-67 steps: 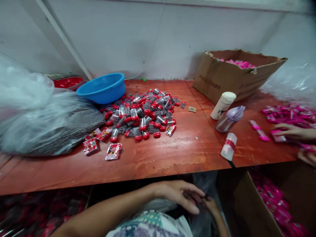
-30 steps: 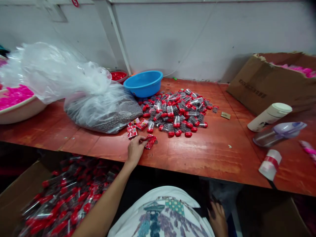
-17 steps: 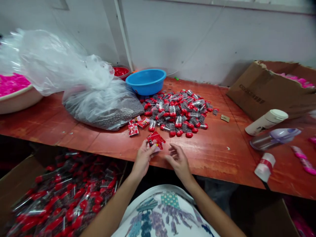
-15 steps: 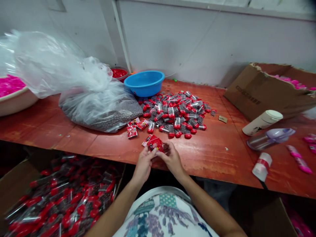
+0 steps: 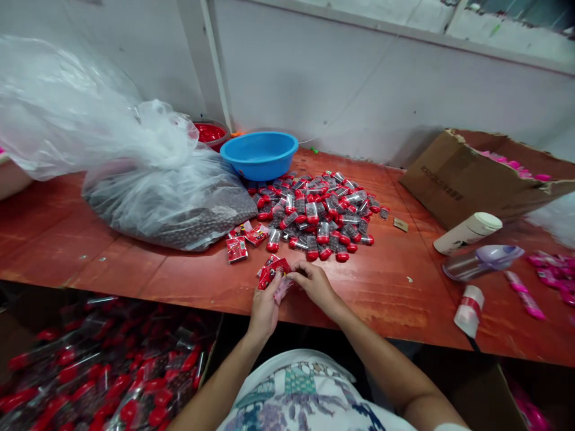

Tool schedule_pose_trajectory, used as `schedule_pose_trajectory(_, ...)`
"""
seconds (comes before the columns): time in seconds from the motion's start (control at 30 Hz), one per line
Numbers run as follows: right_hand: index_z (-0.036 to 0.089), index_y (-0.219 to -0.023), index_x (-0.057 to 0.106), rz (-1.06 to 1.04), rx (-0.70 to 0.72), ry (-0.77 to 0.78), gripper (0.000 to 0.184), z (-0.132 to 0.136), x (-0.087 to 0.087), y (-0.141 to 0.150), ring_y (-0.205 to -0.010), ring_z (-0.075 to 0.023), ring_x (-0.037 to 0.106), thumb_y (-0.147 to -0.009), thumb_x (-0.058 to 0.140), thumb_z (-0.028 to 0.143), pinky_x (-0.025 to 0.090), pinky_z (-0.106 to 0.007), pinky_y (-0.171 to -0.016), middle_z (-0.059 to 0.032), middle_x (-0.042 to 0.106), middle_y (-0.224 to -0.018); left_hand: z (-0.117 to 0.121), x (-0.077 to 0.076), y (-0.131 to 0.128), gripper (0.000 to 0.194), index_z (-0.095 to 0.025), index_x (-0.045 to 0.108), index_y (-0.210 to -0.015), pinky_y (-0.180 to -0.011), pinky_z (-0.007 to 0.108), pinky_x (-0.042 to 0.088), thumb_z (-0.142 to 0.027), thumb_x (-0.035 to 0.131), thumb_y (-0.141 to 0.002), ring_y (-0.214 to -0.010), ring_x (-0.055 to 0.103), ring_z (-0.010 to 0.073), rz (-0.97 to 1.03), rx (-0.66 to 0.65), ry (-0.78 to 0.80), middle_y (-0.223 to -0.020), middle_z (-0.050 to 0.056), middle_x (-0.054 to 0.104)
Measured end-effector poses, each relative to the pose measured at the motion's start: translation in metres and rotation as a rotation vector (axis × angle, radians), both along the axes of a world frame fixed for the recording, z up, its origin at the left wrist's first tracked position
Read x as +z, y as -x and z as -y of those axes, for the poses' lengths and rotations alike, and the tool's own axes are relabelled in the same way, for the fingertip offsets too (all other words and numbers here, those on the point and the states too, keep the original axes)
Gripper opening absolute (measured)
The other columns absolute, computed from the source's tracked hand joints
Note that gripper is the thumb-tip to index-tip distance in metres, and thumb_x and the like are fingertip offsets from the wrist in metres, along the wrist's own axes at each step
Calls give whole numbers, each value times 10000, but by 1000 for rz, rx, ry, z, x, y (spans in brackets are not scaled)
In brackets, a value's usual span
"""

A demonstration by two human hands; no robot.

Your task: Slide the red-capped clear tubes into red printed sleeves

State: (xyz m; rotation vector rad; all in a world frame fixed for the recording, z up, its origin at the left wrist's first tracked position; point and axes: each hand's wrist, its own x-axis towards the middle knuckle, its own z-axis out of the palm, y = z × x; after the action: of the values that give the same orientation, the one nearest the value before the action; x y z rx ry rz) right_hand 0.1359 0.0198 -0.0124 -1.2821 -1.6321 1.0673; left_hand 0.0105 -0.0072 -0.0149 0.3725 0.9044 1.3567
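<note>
My left hand (image 5: 264,311) is closed on a red printed card (image 5: 274,271) with a dark and yellow picture, held just over the front edge of the table. Under the thumb a pale pinkish piece (image 5: 283,290) sticks out toward me. My right hand (image 5: 320,290) has thumb and forefinger pinched together at the card's right side; what lies between those fingertips is too small to make out. Beyond the hands lie stacked red cards (image 5: 236,249) and a heap of small clear tubes with red caps (image 5: 322,232), dark inside.
A plastic bag of small dark beads (image 5: 179,209) bulges at left, beside a blue basin (image 5: 260,157). On the right stand a cardboard box (image 5: 444,173), a white flask (image 5: 467,232) and a purple-lidded bottle (image 5: 483,262) lying over. More red-capped tubes (image 5: 117,371) fill a box below.
My right hand has drawn slightly back to the right from the card, and the pale piece now shows below it. The card has tilted in my left hand. The view has shifted a little.
</note>
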Motion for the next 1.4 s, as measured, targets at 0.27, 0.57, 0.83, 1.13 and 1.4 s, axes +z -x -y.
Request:
schedule_pose_trajectory(0.27, 223, -1086, 650, 256, 161, -122, 266, -9, 6, -18, -835, -173, 649, -897, 466, 190, 482, -276, -758, -33, 708, -934, -7, 3, 11, 320, -112, 694, -894, -716, 425, 577, -202, 784, -600, -764, 690, 240, -11, -56, 95, -837, 84, 728)
schedule_pose_trajectory(0.57, 249, -1216, 606, 1095, 159, -564, 352, -58, 6, -74, -1309, -334, 356, -911, 466, 146, 364, -466, -979, -85, 436, -1443, -14, 9, 21, 161, -96, 677, -698, -685, 368, 596, -55, 761, -567, -638, 662, 169, 51, -21, 225, -707, 52, 707)
schedule_pose_trajectory(0.83, 198, -1074, 638, 821, 195, -529, 211, -44, -4, -74, -1274, -289, 434, -918, 496, 206, 372, -442, -976, -95, 638, -1209, -14, 14, 26, 85, -85, 673, -670, -635, 305, 590, -17, 711, -635, -579, 646, 145, 64, -34, 282, -663, 59, 698)
schedule_pose_trajectory(1.13, 247, -1143, 604, -293, -60, 132, 313, 47, -3, -27, -771, -157, 619, -840, 586, 323, 551, -319, -694, -31, 617, -1016, -22, 12, 26, 117, -91, 656, -710, -610, 267, 579, 7, 613, -758, -571, 659, 135, 202, 54, 369, -662, 57, 696)
schedule_pose_trajectory(1.4, 257, -1148, 631, -400, -146, 78, 328, 61, -1, 0, -783, -153, 579, -830, 601, 328, 562, -283, -650, -39, 573, -1002, -22, 24, 9, 150, -94, 648, -686, -597, 228, 556, 15, 584, -768, -566, 652, 124, 227, 62, 316, -654, 50, 690)
